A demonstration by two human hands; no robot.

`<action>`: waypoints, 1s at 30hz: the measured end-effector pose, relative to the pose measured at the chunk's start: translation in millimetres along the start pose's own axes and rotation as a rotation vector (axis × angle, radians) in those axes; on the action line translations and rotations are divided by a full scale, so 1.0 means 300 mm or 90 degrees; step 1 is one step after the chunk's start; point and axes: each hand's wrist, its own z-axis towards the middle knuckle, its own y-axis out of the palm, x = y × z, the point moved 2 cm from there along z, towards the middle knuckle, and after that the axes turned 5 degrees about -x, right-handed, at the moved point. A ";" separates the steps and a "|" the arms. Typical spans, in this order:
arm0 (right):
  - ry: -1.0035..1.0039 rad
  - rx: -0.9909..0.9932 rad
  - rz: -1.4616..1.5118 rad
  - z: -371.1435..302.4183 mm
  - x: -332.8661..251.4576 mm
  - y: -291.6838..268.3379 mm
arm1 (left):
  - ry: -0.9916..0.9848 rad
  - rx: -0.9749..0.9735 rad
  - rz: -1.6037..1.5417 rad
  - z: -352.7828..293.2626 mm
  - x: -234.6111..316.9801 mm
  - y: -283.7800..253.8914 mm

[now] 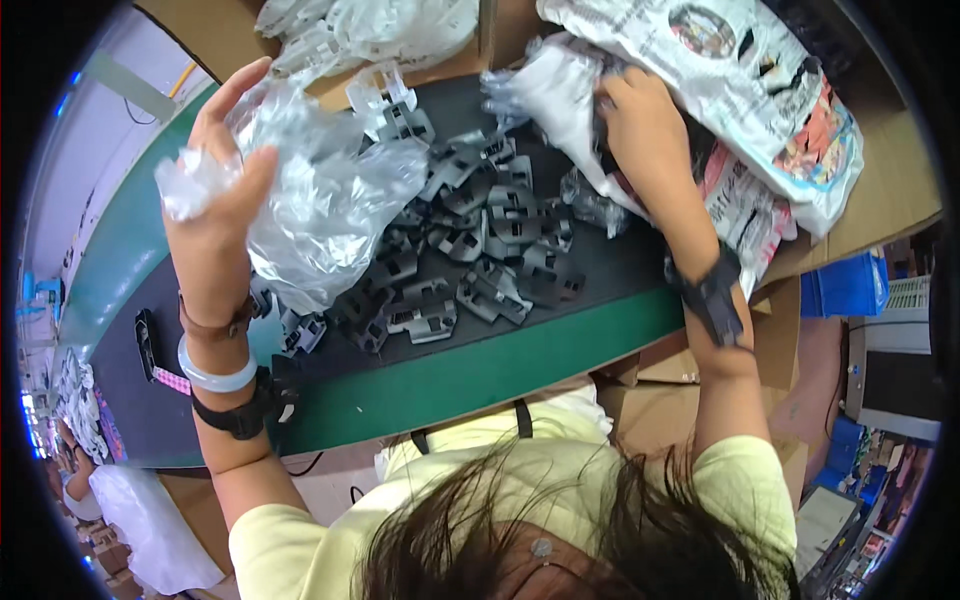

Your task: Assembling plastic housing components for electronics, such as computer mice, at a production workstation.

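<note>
A crumpled clear plastic bag [325, 200] hangs from my left hand [215, 180], raised over the left part of the work table; some of the film passes between thumb and fingers. My right hand [642, 115] reaches to the back right, its fingers curled on the edge of a white plastic sack [570, 95]. Below and between the hands lies a loose pile of grey moulded plastic parts [515, 215] on the dark table mat. One grey part in clear film [400, 115] lies at the pile's far side. My right fingertips are partly hidden.
An open cardboard box [400, 75] with clear bags stands at the back. A large printed white sack [740, 90] lies on cardboard at the right. A black-handled tool [147, 340] rests on the mat at left. The table's green front edge [480, 370] runs before me.
</note>
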 end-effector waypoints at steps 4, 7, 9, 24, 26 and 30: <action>0.156 -0.019 0.365 -0.065 -0.015 -0.109 | 0.011 0.064 -0.131 -0.090 -0.060 -0.084; 0.192 -0.028 0.595 -0.070 -0.028 -0.117 | -0.022 -0.015 -0.391 -0.107 -0.018 -0.056; 0.196 -0.040 0.865 -0.054 -0.033 -0.098 | -0.005 -0.106 -0.321 -0.032 0.094 0.090; 0.044 -0.035 1.161 -0.025 -0.160 -0.147 | -0.125 -0.231 -0.309 0.050 0.131 0.283; 0.030 -0.044 1.067 -0.047 -0.209 -0.117 | -0.304 -0.148 -0.550 0.022 0.126 0.287; -0.051 -0.109 1.181 -0.061 -0.226 -0.090 | -0.216 -0.154 -0.486 0.006 0.110 0.287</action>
